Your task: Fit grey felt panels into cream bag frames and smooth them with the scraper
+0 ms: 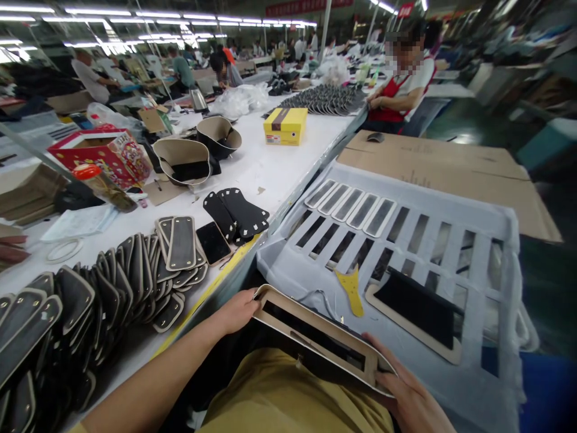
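A half-made handbag (311, 325) with a beige lining and dark outside rests across my lap, its long opening facing up. My left hand (241, 310) is closed on its left end, the thumb near the rim. At the right end my right hand (401, 382) grips the rim, with its thumb on the inner side and fingers outside. A dark slot shows along the inside. Just beyond the bag, on the grey plastic crate (419, 180), lie a yellow template-like piece (351, 290) and a black panel with a beige border (415, 316).
Beige-edged dark panels (130, 270) are stacked on the white table at left, beside a phone (213, 243) and black pieces (243, 211). Farther back stand open bag bodies (183, 159), a yellow box (285, 126) and a red box (101, 156). A co-worker (401, 90) sits at back right.
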Action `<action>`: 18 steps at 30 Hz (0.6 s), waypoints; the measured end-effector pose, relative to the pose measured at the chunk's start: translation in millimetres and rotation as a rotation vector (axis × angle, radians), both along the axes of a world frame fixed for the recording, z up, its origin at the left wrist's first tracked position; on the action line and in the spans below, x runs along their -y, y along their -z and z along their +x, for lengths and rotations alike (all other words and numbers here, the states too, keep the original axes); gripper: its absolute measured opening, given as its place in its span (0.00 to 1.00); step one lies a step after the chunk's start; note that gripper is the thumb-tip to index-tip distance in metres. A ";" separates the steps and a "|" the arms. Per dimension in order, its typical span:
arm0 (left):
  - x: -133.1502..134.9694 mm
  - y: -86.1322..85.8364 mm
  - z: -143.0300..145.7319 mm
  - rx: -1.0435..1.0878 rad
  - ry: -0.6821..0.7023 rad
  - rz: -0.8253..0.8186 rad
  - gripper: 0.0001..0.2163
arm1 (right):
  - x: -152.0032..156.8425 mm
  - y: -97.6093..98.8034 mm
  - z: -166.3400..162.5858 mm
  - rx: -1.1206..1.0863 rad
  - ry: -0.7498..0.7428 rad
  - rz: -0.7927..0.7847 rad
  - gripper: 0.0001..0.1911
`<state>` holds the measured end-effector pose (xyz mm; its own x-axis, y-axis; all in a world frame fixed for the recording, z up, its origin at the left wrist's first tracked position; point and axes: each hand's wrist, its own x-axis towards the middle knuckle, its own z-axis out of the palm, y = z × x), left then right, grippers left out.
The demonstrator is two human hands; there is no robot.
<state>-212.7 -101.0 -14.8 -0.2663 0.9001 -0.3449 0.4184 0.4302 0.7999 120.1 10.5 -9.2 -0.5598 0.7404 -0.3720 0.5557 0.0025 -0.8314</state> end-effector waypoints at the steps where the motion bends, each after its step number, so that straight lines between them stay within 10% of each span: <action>1: 0.7 0.1 0.1 -0.018 0.012 0.000 0.12 | 0.4 -2.2 -1.8 0.014 -0.006 0.009 0.24; 18: 7.8 8.1 -0.5 -0.259 0.130 -0.151 0.25 | 17.0 1.9 -13.7 -0.088 0.189 -0.290 0.25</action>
